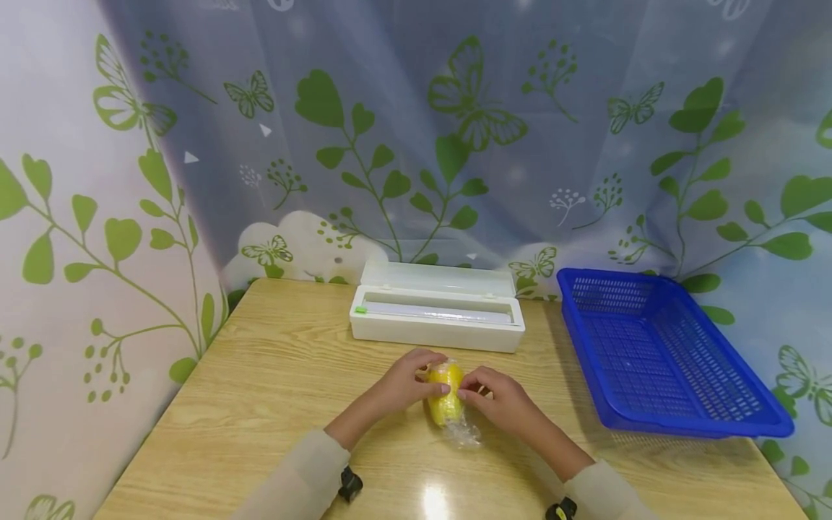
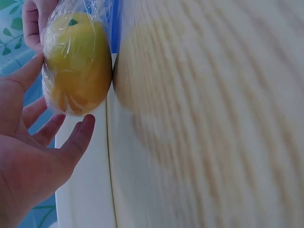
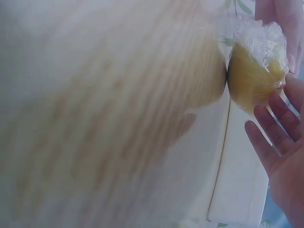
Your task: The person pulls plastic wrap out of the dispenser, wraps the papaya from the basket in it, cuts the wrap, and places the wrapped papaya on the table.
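A yellow fruit [image 1: 445, 404] wrapped in clear plastic film lies on the table, with a loose tail of film [image 1: 463, 433] toward the person. The left wrist view shows a small green stem spot on the wrapped fruit [image 2: 78, 61] and an orange tint low on it. My left hand [image 1: 409, 383] holds the fruit from the left, thumb over its top and fingers at its far end. At the right side, my right hand [image 1: 500, 393] pinches the film between thumb and forefinger. In the right wrist view its other fingers [image 3: 273, 128] are spread near the fruit's end.
Behind the hands stands a white film dispenser box [image 1: 435, 336] with its lid [image 1: 438, 278] raised and a roll of film [image 1: 435, 313] inside. A blue plastic basket [image 1: 585, 361] occupies the right of the wooden table [image 1: 260, 404]. Printed curtains [image 1: 403, 108] hang behind and beside the table.
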Demonstrator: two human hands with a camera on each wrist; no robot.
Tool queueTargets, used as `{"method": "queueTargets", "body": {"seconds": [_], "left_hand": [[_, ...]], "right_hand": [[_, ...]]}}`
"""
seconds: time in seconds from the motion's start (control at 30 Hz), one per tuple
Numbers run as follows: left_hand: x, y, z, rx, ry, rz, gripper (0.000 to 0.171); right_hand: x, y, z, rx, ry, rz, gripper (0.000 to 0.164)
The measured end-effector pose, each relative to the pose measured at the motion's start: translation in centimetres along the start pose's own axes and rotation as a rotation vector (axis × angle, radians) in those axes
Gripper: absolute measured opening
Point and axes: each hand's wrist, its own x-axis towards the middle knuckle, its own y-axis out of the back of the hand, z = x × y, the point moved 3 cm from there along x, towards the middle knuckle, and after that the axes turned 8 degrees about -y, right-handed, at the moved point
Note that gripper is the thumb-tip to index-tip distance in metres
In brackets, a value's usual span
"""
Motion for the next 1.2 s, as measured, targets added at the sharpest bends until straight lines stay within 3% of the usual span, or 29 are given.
{"method": "queueTargets", "body": {"seconds": [0.27, 0.47, 0.6, 0.7, 0.8, 0.87, 0.97, 1.07, 1.2], "left_hand": [[-0.1, 0.1, 0.0, -0.028, 0.026, -0.010, 0.055], [-0.2, 0.6, -0.6, -0.030, 0.054, 0.032, 0.052], [-0.2, 0.7, -0.5, -0.038, 0.063, 0.064, 0.052], [-0.2, 0.8, -0.4, -0.042, 0.065, 0.077, 0.052], [-0.1, 0.8, -0.3, -0.033, 0.057, 0.074, 0.051], [0.0, 0.8, -0.2, -0.025, 0.061, 0.071, 0.051], [0.0, 0.7, -0.2, -0.021, 0.056, 0.067, 0.051], [0.1, 0.6, -0.1, -0.020, 0.054, 0.061, 0.051], [0.1, 0.4, -0.2, -0.017, 0.050, 0.066, 0.051]], "right_hand": [[-0.8, 0.2, 1.0, 0.099, 0.054, -0.110, 0.011], [-1.7, -0.3, 1.6, 0.119, 0.063, -0.266, 0.015], [-2.2, -0.6, 1.2, 0.126, 0.048, -0.312, 0.026], [-2.4, -0.7, 0.5, 0.104, 0.065, -0.309, 0.041], [-2.5, -0.8, -0.2, 0.007, 0.178, -0.274, 0.055], [-2.5, -0.8, -0.6, -0.054, 0.280, -0.240, 0.055], [-2.6, -0.9, -1.0, -0.109, 0.389, -0.182, 0.043], [-2.5, -0.9, -1.0, -0.065, 0.362, -0.154, 0.028], [-2.2, -0.9, -0.8, 0.055, 0.235, -0.122, 0.010]]}}
